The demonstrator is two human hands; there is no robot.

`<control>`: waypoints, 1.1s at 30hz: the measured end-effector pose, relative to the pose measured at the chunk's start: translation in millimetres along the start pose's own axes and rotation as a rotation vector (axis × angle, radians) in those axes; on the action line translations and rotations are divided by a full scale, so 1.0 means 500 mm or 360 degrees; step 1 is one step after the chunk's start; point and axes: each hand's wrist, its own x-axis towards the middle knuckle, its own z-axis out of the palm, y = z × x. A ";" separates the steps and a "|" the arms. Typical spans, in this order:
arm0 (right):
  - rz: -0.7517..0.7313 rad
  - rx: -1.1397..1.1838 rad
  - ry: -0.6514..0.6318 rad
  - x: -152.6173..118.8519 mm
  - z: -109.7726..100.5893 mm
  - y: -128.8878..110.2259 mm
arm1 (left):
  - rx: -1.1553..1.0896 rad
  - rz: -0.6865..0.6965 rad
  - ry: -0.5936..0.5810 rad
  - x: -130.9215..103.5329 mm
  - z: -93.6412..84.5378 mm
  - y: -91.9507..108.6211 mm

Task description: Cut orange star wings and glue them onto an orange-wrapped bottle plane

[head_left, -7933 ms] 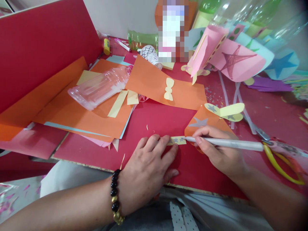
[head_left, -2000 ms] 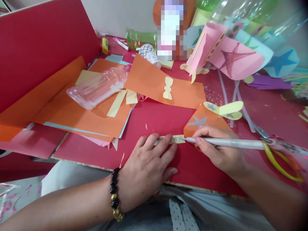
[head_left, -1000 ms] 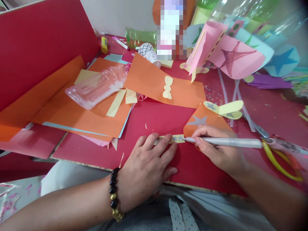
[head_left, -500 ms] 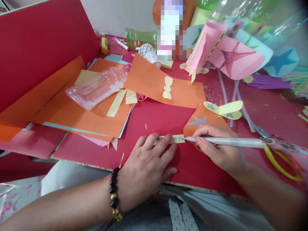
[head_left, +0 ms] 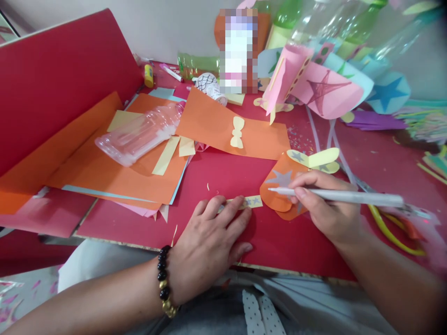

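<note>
My left hand (head_left: 213, 232) lies flat with its fingers spread, pressing a small pale yellow paper strip (head_left: 256, 201) onto the red tabletop. Grey stars show on the strip's right end; the rest is under my fingers. A slim white marker pen (head_left: 352, 196) is pinched in my right hand (head_left: 328, 204), its tip raised to the right of the strip, over a rolled orange paper piece (head_left: 274, 195) with a grey star. Behind that hand, a yellow paper bow (head_left: 324, 159) with grey stars rests at the orange piece's upper edge.
A clear plastic bottle (head_left: 136, 135) lies on orange sheets at the left. Another orange sheet (head_left: 209, 121) carries a plain yellow bow cutout (head_left: 238, 132). Yellow-handled scissors (head_left: 384, 232) and a glue gun (head_left: 422, 223) lie right. Decorated bottles (head_left: 328, 88) crowd the back right.
My right hand has drawn the marker tip up off the strip's end and away from it. My left hand still presses the strip. The whole view has shifted slightly.
</note>
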 end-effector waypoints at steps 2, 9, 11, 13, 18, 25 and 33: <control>-0.0019 0.0045 0.0075 0.007 -0.002 0.002 | -0.0023 -0.0009 0.0007 -0.002 0.003 -0.001; -0.0206 0.0039 0.0133 0.024 -0.010 0.011 | -0.0055 -0.0015 0.0078 -0.001 0.008 -0.001; -0.0275 0.0013 0.0116 0.026 -0.010 0.016 | -0.0044 -0.0029 0.0114 0.001 0.008 0.001; -0.0330 -0.0022 0.0124 0.027 -0.008 0.021 | -0.0030 -0.0059 0.0169 0.002 0.007 0.004; -0.0319 -0.0038 0.0135 0.027 0.003 0.037 | 0.0024 -0.0179 0.0329 -0.003 0.011 0.010; -0.0320 -0.0086 0.0219 0.010 -0.001 0.017 | -0.0084 -0.0150 0.0666 -0.019 0.018 -0.001; -0.0896 0.0020 0.0071 -0.222 0.065 -0.170 | -0.1838 0.0081 0.0048 -0.082 0.013 0.125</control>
